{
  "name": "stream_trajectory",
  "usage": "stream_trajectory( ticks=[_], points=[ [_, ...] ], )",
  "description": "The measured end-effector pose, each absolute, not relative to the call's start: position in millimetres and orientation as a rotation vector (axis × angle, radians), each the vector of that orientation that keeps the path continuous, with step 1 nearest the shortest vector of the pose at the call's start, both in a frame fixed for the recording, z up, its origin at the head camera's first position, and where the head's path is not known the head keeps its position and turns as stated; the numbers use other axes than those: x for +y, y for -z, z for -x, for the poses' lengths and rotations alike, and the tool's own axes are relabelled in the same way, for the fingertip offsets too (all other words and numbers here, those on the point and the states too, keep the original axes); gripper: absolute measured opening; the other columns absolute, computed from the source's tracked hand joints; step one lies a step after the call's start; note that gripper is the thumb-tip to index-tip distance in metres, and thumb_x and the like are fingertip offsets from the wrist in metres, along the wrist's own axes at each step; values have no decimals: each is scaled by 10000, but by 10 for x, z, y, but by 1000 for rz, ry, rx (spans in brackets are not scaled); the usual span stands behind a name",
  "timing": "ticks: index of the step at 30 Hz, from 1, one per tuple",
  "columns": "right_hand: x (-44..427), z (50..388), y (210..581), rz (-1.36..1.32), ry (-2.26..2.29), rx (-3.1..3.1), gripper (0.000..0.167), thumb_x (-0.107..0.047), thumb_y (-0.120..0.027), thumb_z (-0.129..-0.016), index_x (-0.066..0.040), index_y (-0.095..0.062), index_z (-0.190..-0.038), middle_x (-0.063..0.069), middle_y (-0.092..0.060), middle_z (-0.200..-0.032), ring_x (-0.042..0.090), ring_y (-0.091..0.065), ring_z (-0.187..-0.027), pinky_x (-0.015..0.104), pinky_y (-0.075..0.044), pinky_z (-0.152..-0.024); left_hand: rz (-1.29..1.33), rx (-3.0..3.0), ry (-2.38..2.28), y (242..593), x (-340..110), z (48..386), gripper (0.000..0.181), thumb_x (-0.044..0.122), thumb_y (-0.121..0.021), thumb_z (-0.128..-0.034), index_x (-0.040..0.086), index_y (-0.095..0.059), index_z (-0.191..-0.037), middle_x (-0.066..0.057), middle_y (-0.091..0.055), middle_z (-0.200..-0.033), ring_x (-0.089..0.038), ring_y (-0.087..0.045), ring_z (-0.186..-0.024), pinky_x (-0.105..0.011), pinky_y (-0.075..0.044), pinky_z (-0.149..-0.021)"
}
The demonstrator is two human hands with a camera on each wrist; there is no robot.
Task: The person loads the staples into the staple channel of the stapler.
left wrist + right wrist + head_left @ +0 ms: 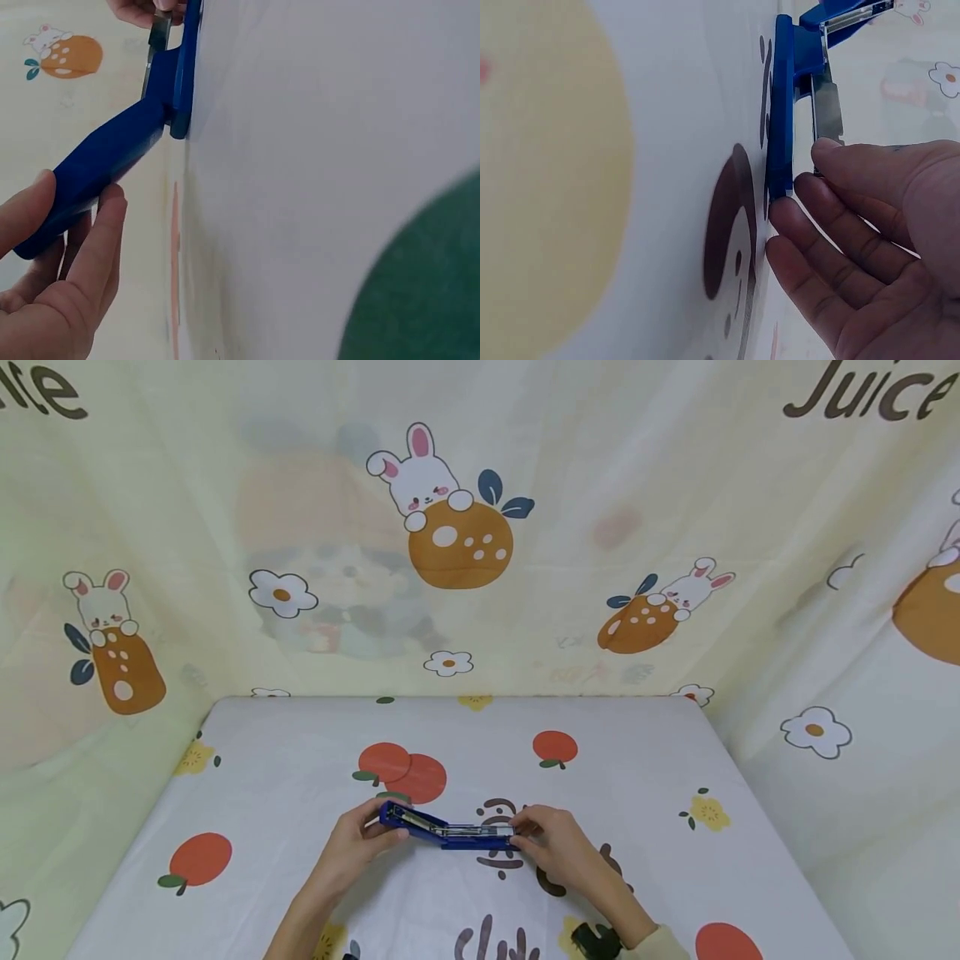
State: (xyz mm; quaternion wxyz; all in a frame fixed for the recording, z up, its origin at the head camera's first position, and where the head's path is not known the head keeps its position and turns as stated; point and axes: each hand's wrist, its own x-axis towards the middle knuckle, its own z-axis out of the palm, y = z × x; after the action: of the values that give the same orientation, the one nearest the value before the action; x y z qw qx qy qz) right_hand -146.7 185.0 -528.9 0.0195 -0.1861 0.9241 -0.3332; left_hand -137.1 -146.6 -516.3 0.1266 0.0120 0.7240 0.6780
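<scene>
A blue stapler (476,842), opened wide, lies on the cloth between the hands. My left hand (358,843) pinches the end of its raised top part, thumb on one side and fingers on the other, as the left wrist view shows on the blue cover (109,150). At the other end, my right hand (555,843) holds the tip of the metal magazine (827,112) between thumb and forefinger. Its other fingers touch or lie close by the end of the blue base (782,105), which rests on the cloth.
A white cloth (285,777) printed with fruit and flowers covers the table. Behind and at both sides hang printed curtains (555,635). A dark object (596,941) is at my right wrist, near the sleeve (656,945).
</scene>
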Motion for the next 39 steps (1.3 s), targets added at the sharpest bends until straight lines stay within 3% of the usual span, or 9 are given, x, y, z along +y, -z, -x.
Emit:
stream_trajectory(
  ticks=[10,18,28,39],
  points=[
    [1853,1470,5279,587,1021,2864,163,-115,-808,-934,-101,-766,-1091,-27,-758,-985,70,-681,-879,258,-617,-807,-16,2174,-1932,5116,-1359,1371,448,61,-787,-940,-9,-643,-1359,-198,-698,-1294,-234,-714,-1128,-277,-634,-924],
    [1868,1471,5291,609,1045,2853,159,-109,-803,-938,-94,-761,-1092,-23,-761,-991,70,-695,-882,264,-622,-805,-123,2235,-1881,5093,-1288,1357,385,103,-761,-970,43,-667,-1338,-174,-718,-1310,-301,-697,-1217,-286,-631,-941],
    [1837,1452,5275,571,1027,2863,162,-105,-810,-931,-102,-767,-1087,-35,-759,-981,61,-681,-872,261,-620,-813,-197,2322,-1807,5100,-1202,1369,318,107,-759,-973,73,-708,-1284,-142,-753,-1262,-289,-698,-1179,-288,-631,-927],
    [1833,1442,5273,570,1018,2879,165,-103,-811,-929,-105,-766,-1088,-39,-759,-980,57,-676,-870,263,-619,-813,-220,2366,-1764,5171,-1145,1401,308,120,-785,-955,87,-723,-1255,-123,-772,-1219,-300,-726,-1164,-368,-624,-980]
  ],
)
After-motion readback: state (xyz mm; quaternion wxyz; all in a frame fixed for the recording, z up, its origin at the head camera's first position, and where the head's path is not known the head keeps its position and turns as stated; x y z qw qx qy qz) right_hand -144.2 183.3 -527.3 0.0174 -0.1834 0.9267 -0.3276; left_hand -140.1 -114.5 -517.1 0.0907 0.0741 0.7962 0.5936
